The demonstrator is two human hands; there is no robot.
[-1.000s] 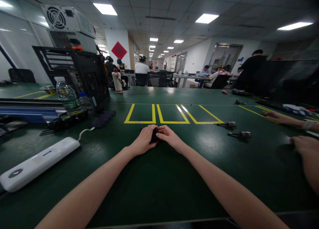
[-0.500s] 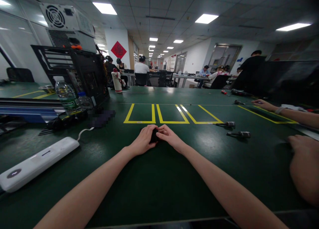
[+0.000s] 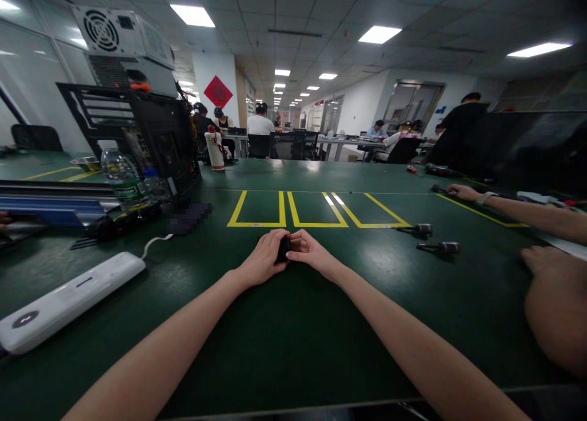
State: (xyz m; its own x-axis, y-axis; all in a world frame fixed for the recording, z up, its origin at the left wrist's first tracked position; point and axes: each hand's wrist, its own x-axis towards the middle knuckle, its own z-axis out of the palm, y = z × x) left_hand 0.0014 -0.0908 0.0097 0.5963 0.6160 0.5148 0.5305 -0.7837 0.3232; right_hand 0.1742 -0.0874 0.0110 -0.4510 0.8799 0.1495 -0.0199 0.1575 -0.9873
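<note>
My left hand [image 3: 262, 257] is curled around a small black rounded object [image 3: 283, 250], low over the green table or resting on it. Fingertips of my right hand [image 3: 312, 253] press against the object's right side, with the thumb in front. Most of the object is hidden behind my fingers, so its kind cannot be made out. Just beyond my hands, yellow tape outlines [image 3: 316, 225] mark the table top [image 3: 293, 347].
Two screwdriver-like tools [image 3: 443, 248] lie to the right. At far right, a co-worker's hand [image 3: 463, 192] touches a dark tool; another hand [image 3: 539, 262] rests nearer. A white power strip [image 3: 77, 299], plastic bottle [image 3: 120, 176] and black computer case [image 3: 160, 140] stand left.
My right fingers have shifted slightly on the black object, and more of it shows. At far right the co-worker's hand has moved left onto a dark tool. Something skin-coloured appears at the left edge.
</note>
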